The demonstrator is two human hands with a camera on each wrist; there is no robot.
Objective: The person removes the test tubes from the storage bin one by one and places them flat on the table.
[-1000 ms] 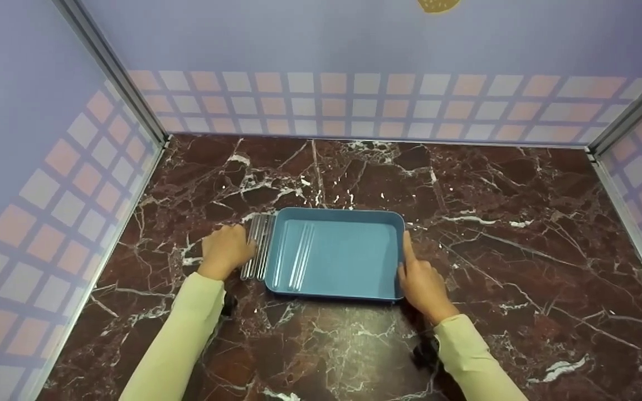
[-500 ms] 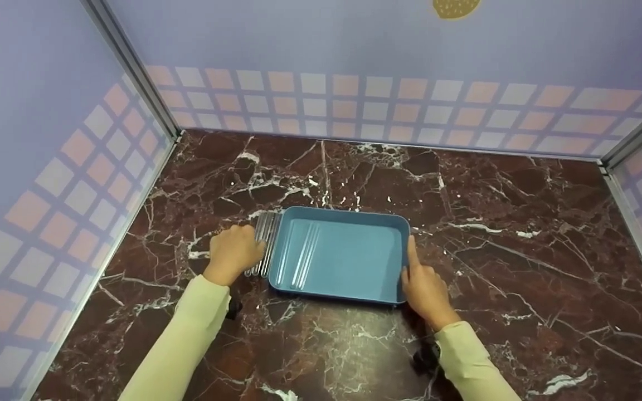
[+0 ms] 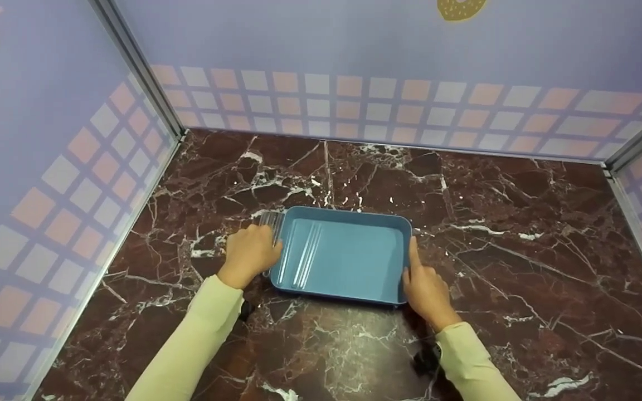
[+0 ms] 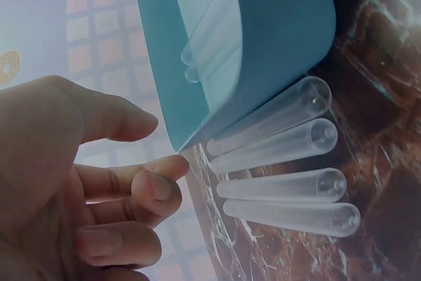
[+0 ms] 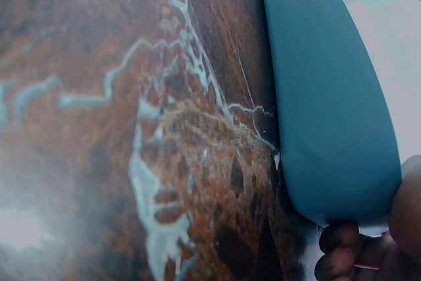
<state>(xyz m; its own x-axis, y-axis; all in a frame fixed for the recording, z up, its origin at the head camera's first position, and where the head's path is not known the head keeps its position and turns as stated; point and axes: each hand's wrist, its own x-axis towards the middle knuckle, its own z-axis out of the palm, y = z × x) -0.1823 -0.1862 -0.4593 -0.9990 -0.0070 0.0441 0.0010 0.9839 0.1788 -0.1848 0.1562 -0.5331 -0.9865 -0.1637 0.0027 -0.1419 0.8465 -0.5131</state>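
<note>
A blue rectangular tray (image 3: 349, 256) lies on the marbled surface between both hands. Several clear test tubes (image 3: 311, 253) lie inside it, near its left end. More clear test tubes (image 4: 283, 185) lie side by side just outside the tray's left wall, rounded ends toward the person. Over these tubes, at the left rim, hovers my left hand (image 3: 249, 253), partly hiding them; the left wrist view shows its thumb and fingers apart, with nothing between them. At the tray's right end, my right hand (image 3: 427, 289) grips the wall, its index finger laid along the rim.
Dark red marbled tabletop (image 3: 521, 289) with white veins surrounds the tray. A lilac back wall (image 3: 321, 44) with checkered squares stands behind, and side panels (image 3: 76, 184) close in left and right.
My left hand has moved right, over the loose test tubes and up to the tray's left rim. The right hand keeps its hold on the tray; the head view has shifted slightly.
</note>
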